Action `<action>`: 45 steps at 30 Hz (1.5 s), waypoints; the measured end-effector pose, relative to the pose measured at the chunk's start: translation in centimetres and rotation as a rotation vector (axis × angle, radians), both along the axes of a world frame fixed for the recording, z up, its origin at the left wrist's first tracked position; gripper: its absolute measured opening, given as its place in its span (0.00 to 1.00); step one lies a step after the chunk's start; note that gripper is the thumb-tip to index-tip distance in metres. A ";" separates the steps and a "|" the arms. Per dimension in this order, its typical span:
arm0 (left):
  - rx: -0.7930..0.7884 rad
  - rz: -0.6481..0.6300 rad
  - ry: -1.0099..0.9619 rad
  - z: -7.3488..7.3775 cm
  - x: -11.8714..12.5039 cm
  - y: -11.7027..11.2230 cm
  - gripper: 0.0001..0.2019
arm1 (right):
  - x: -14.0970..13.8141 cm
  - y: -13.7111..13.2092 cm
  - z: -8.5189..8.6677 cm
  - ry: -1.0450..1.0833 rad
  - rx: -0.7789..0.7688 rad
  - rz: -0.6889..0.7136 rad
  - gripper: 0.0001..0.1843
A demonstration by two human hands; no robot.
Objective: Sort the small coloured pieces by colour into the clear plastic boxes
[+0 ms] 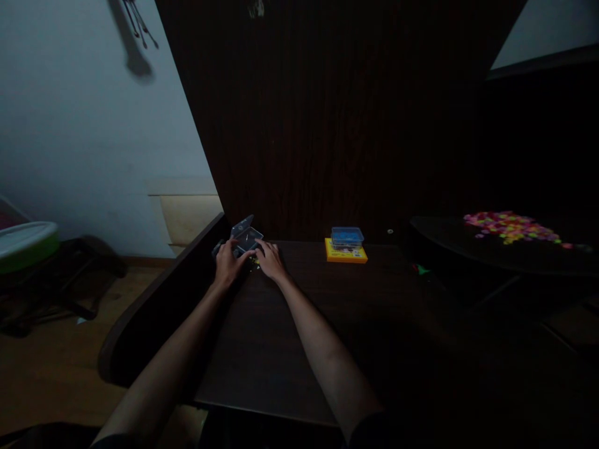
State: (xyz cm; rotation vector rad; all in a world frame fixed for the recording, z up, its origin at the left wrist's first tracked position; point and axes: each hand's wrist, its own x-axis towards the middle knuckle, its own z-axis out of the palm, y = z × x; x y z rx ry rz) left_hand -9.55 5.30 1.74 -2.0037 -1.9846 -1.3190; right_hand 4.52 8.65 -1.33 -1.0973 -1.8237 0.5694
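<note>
Both my arms reach forward over a dark wooden table (281, 337). My left hand (228, 265) and my right hand (271, 259) rest at the table's far left corner, on either side of a small clear plastic case (248, 238) whose lid (242, 225) stands open. The left hand's fingers curl against the case; the right hand's fingers lie close to its right edge, over something small and yellowish. The dim light hides whether either hand grips anything.
A clear box with blue contents (347, 236) sits on a yellow box (345, 254) at the back middle. Several bright pink and yellow pieces (510, 226) lie on a round dark table to the right. A dark wood panel stands behind; a stool (28, 243) is left.
</note>
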 end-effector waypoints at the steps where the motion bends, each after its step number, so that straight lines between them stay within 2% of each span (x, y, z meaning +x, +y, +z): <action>1: -0.019 -0.001 0.006 0.0 0.0 0.1 0.21 | 0.0 0.0 0.0 -0.010 -0.008 0.007 0.21; 10: -0.048 -0.073 0.121 -0.5 -0.1 0.7 0.20 | 0.2 0.3 -0.2 -0.046 -0.027 0.020 0.21; 18: -0.145 -0.049 0.286 -1.1 -0.3 0.9 0.20 | -0.1 0.4 -0.5 -0.110 -0.022 0.036 0.20; 24: -0.147 -0.060 0.277 -1.8 -0.5 1.1 0.19 | -0.3 0.2 -0.5 -0.153 -0.025 0.041 0.20; 39: -0.145 0.009 0.342 -2.1 -0.5 -0.1 0.16 | -0.1 -0.6 -0.1 -0.246 -0.060 0.067 0.19; 45: -0.178 0.070 0.491 -1.7 -0.8 0.3 0.19 | -0.1 -0.6 0.0 -0.252 -0.060 0.053 0.18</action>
